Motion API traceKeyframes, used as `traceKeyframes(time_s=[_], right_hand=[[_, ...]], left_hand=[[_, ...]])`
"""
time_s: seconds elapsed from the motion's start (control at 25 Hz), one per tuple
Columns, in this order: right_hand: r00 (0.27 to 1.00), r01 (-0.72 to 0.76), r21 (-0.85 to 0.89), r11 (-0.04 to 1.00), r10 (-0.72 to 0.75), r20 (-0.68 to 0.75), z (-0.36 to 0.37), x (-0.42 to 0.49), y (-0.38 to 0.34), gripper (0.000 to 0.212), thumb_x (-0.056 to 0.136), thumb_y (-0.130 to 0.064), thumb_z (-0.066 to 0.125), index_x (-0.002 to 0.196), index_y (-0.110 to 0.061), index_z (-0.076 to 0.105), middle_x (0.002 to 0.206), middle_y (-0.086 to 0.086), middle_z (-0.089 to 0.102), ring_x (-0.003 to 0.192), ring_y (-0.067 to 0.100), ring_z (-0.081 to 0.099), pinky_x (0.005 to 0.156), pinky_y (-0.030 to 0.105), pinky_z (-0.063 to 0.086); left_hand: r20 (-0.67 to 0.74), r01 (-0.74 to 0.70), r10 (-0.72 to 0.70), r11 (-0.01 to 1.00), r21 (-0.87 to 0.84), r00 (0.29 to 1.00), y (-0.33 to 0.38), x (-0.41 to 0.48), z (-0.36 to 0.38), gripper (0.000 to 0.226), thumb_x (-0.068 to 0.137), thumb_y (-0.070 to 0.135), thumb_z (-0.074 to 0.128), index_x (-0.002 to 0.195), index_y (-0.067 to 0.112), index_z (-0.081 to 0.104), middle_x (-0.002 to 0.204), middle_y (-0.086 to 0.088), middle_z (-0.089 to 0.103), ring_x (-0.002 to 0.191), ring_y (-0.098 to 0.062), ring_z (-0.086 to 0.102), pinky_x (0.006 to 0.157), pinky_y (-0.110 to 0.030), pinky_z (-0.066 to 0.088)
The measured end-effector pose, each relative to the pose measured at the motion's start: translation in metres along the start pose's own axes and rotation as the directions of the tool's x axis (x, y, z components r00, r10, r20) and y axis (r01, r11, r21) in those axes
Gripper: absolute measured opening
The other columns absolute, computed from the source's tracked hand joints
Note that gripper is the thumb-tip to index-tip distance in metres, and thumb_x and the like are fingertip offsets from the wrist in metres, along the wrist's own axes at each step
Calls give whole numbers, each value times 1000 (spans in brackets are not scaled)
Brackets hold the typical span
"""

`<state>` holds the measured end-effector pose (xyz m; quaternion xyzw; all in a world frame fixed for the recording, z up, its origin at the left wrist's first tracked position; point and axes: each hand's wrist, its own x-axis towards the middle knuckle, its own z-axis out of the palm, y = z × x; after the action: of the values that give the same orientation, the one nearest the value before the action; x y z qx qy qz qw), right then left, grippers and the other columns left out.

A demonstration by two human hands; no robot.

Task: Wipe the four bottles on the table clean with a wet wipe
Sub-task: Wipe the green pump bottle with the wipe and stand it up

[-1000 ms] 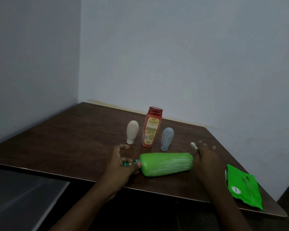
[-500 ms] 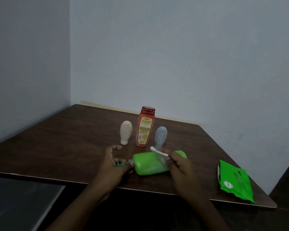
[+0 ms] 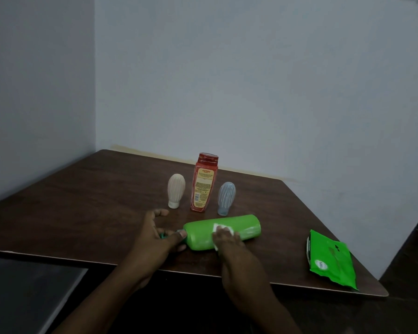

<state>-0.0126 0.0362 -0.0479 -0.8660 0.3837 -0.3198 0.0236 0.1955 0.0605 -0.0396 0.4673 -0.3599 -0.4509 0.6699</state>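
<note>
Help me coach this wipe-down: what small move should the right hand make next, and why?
Probably slide the wet wipe toward the base of the green bottle. The right hand holds it on the middle of the lying bottle, the left hand pinches the cap end steady, and pale streaks show near the base.

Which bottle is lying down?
The big green bottle lies on its side. The cream bottle, red bottle and blue-grey bottle stand upright behind it.

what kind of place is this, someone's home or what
Probably a plain room in a home, not certain: a dark wooden table in a corner of bare walls, a labelled red bottle and a green wipe pack.
</note>
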Motion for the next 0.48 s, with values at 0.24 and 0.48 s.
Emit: traceKeyframes(time_s=[0.24, 0.48], right_hand=[[946, -213, 415, 885, 293, -138, -47, 9, 17, 37, 100, -14, 49, 127, -35, 63, 109, -11, 72, 101, 13, 67, 89, 38, 54], [873, -487, -165, 858, 471, -126, -33, 9, 42, 44, 96, -19, 42, 137, -25, 53, 133, 11, 61, 122, 31, 57, 97, 39, 47]], left_hand=[[-6, 11, -11, 1000, 13, 1000, -2, 0, 1, 60, 87, -8, 73, 131, 22, 46, 101, -33, 70, 81, -32, 74, 74, -40, 65], [19, 11, -12, 1000, 9, 1000, -1, 0, 2, 32, 89, -9, 71, 117, 4, 63, 100, -29, 71, 82, -27, 74, 63, -28, 65]])
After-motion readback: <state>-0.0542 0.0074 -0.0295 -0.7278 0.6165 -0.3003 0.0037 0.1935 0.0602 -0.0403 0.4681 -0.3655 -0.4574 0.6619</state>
